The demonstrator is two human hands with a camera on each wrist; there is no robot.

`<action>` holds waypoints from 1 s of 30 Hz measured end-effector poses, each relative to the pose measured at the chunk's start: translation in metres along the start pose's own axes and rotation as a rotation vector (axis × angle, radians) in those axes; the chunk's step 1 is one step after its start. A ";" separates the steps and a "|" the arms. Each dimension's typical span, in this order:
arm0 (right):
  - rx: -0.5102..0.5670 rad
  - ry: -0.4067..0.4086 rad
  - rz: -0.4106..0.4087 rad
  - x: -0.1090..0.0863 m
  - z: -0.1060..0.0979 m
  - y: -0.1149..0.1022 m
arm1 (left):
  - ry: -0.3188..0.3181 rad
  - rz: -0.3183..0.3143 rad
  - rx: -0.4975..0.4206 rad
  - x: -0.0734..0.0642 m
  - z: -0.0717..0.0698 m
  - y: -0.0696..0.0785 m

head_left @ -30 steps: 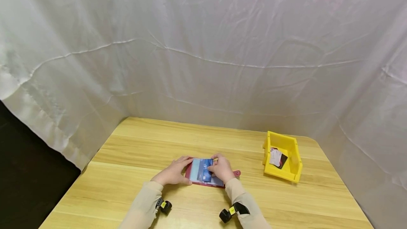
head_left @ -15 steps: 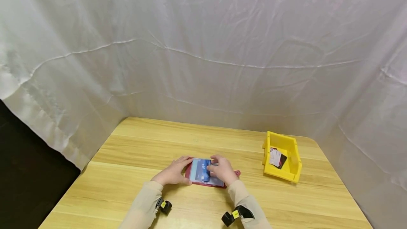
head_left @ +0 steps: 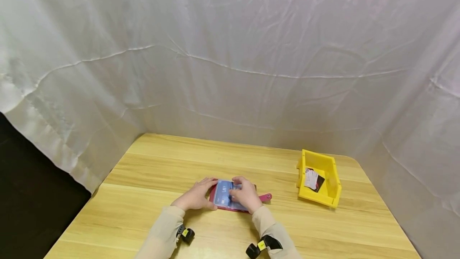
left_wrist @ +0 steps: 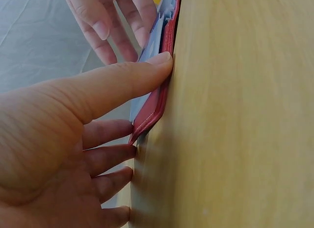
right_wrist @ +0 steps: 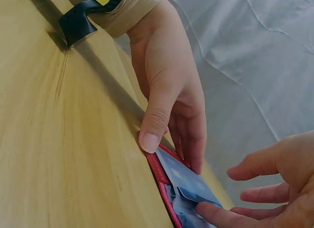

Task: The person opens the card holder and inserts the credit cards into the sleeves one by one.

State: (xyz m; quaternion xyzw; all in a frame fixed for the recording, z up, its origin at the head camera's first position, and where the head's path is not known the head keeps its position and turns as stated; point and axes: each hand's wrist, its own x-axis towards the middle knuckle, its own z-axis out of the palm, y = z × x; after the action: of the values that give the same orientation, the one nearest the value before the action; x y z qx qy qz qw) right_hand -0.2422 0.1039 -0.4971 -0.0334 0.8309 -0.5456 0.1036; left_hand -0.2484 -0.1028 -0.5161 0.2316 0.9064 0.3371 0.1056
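A red card holder [head_left: 212, 198] lies unfolded on the wooden table, with clear sleeves inside and a snap strap [head_left: 265, 197] sticking out to the right. Its left sleeve area carries a blue VIP card [head_left: 222, 195]. My left hand [head_left: 195, 196] holds the holder's left end, thumb on the near red edge and fingers at the far corner [left_wrist: 133, 135]. Over the card's right side is my right hand [head_left: 246, 196], fingers spread and relaxed. In the right wrist view, one of its fingertips [right_wrist: 208, 210] touches the card's edge [right_wrist: 186, 181].
A yellow bin [head_left: 318, 202] stands at the table's right, with a white card [head_left: 311, 178] and a black card [head_left: 319, 182] inside. Pale curtains [head_left: 230, 103] hang behind and at both sides. Small black cameras [head_left: 188, 235] are strapped to both wrists.
The blue card has slid left over the holder's left side. My right hand has moved left with it and its pinch has loosened. My left hand stays put.
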 end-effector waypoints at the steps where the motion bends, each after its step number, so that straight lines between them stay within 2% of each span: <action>1: 0.003 0.003 0.002 0.000 0.000 0.000 | 0.005 0.004 -0.004 0.000 0.000 0.000; 8: 0.018 -0.002 -0.018 0.000 -0.001 0.003 | 0.014 -0.007 -0.006 0.001 0.000 0.000; 13: 0.033 -0.009 -0.051 -0.001 -0.008 0.008 | 0.018 -0.002 0.001 0.001 0.000 0.001; 17: 0.065 0.003 -0.043 -0.001 -0.016 0.012 | 0.020 -0.006 0.004 0.001 0.001 0.002; 22: 0.071 0.035 -0.025 -0.006 -0.030 0.015 | 0.019 -0.017 0.006 0.002 0.002 0.001; 30: 0.134 0.060 0.018 -0.012 -0.067 0.029 | 0.018 -0.010 0.006 0.001 0.002 0.001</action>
State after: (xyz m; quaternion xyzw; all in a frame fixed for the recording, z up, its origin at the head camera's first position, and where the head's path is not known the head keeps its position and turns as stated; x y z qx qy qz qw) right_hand -0.2430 0.1777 -0.4959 -0.0027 0.7956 -0.5998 0.0854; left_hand -0.2484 -0.1004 -0.5174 0.2243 0.9094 0.3361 0.0984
